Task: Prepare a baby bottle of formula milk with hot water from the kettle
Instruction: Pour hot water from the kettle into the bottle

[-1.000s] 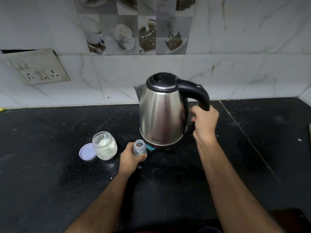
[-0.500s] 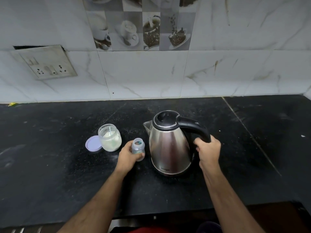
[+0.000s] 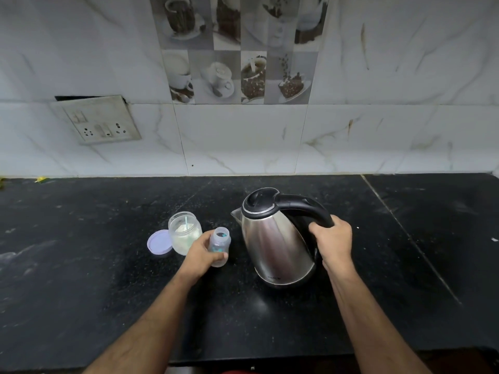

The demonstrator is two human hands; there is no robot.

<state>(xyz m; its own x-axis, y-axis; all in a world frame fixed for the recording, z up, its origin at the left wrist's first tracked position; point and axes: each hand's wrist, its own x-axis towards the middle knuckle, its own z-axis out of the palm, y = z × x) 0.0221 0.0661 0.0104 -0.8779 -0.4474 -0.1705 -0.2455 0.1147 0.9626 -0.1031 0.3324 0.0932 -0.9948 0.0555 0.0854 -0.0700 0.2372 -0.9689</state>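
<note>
Bottle [image 3: 220, 245], clear and uncapped, stands upright on the black surface [image 3: 81, 279] just left of the steel kettle [image 3: 275, 244], apart from it by a narrow gap. The left hand [image 3: 201, 252] curls round the bottle's lower body. The right hand [image 3: 333, 241] grips the kettle's black handle [image 3: 305, 206]; the kettle rests on the surface, lid down, spout toward the bottle. Left of the kettle beyond the bottle stands an open jar [image 3: 185, 234] of white powder, touching the left hand, its lilac lid [image 3: 159, 242] flat beside it. Bare surface lies right of the kettle, behind it to the tiled wall [image 3: 243, 139], and forward to the near edge.
</note>
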